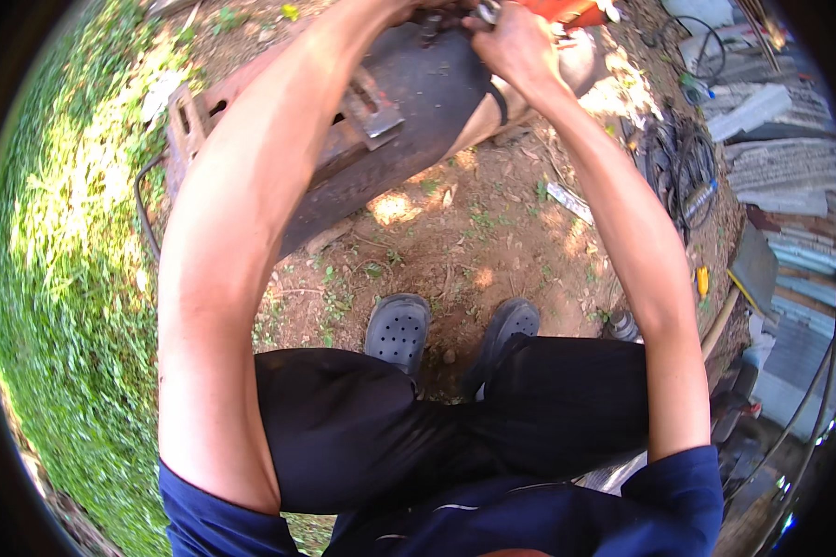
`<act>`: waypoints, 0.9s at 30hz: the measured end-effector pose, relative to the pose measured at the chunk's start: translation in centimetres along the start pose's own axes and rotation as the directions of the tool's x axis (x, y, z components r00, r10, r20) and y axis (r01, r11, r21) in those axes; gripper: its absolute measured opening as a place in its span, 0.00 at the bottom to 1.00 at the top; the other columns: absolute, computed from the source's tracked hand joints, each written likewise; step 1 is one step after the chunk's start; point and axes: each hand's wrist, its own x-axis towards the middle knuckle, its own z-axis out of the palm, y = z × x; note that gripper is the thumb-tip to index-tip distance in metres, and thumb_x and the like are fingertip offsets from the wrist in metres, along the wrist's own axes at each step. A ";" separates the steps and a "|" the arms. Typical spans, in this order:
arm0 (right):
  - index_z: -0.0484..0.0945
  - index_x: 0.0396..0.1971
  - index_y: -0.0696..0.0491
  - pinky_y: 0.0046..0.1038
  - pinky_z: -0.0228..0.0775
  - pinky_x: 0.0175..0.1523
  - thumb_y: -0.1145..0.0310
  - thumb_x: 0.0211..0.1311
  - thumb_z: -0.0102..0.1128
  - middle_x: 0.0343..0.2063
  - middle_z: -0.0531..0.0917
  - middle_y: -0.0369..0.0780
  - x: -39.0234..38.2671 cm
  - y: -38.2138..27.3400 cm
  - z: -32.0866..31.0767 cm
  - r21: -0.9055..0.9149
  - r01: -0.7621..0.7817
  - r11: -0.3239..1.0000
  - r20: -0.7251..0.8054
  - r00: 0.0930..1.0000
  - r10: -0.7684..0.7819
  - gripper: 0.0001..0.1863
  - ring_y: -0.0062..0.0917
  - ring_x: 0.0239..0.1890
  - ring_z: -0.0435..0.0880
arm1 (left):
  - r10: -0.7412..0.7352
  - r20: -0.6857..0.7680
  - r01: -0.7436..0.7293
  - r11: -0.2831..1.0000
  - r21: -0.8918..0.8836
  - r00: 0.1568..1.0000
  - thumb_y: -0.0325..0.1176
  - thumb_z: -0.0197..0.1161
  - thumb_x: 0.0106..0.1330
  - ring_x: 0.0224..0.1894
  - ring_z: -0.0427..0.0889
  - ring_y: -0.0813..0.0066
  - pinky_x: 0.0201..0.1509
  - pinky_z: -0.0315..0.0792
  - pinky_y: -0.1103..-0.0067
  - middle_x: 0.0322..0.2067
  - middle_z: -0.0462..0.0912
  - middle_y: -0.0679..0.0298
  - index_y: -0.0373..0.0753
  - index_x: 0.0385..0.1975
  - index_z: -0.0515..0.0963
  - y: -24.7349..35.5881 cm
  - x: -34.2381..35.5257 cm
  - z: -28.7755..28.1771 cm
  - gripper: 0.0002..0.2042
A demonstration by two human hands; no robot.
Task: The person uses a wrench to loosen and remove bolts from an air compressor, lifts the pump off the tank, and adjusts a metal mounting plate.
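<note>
My right hand (520, 54) is closed at the top of the view, its fingers around a small shiny metal piece (487, 11) whose kind I cannot make out. Only the edge of my left hand (407, 7) shows at the upper border; its fingers are cut off. Both hands are over a dark, rounded, tank-like metal body (418, 88) lying on the ground. Near my left hand a bolt-like fitting (429, 28) stands up from it. A rusty slotted metal bracket (373, 110) rests against the body, partly hidden behind my left forearm.
Something orange (571, 11) lies just beyond my right hand. Grass (74, 306) covers the left side, bare dirt (455, 241) the middle. At right are tangled black cables (687, 172), stacked grey sheets (790, 167) and a yellow-handled item (702, 281). My grey clogs (399, 327) stand near the body.
</note>
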 end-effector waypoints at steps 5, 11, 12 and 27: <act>0.75 0.26 0.62 0.42 0.75 0.34 0.74 0.42 0.62 0.22 0.80 0.52 1.4 2.9 2.8 0.010 0.002 1.000 -0.074 0.997 -0.001 0.10 0.45 0.28 0.83 | 0.247 -0.025 -0.239 0.953 0.187 0.969 0.25 0.59 0.51 0.22 0.74 0.77 0.26 0.67 0.78 0.22 0.80 0.63 0.37 0.35 0.84 -0.1 0.2 0.1 0.11; 0.84 0.24 0.55 0.34 0.76 0.31 0.46 0.61 0.55 0.22 0.84 0.44 2.1 3.9 -3.6 0.246 -0.044 0.968 0.396 0.916 -0.059 0.25 0.32 0.25 0.84 | 0.274 0.086 -0.268 0.747 0.609 0.958 0.47 0.66 0.58 0.46 0.80 0.71 0.50 0.72 0.73 0.46 0.82 0.58 0.36 0.48 0.79 1.2 -2.4 0.6 0.24; 0.83 0.21 0.55 0.29 0.73 0.26 0.46 0.66 0.49 0.20 0.84 0.40 1.9 3.1 -4.8 0.278 -0.096 0.956 0.512 0.857 -0.063 0.28 0.25 0.20 0.81 | 0.417 0.103 -0.365 0.616 0.698 0.903 0.50 0.68 0.53 0.47 0.81 0.65 0.50 0.73 0.70 0.45 0.83 0.56 0.35 0.47 0.78 -0.2 -1.3 -0.3 0.27; 0.80 0.40 0.58 0.27 0.77 0.31 0.39 0.69 0.31 0.24 0.85 0.42 -0.1 7.9 -4.2 0.581 -0.267 0.769 0.472 0.880 -0.052 0.37 0.25 0.23 0.83 | 0.253 -0.292 0.163 0.430 0.888 0.922 0.56 0.62 0.57 0.43 0.82 0.48 0.46 0.75 0.61 0.36 0.83 0.45 0.33 0.41 0.80 3.4 -4.2 5.2 0.28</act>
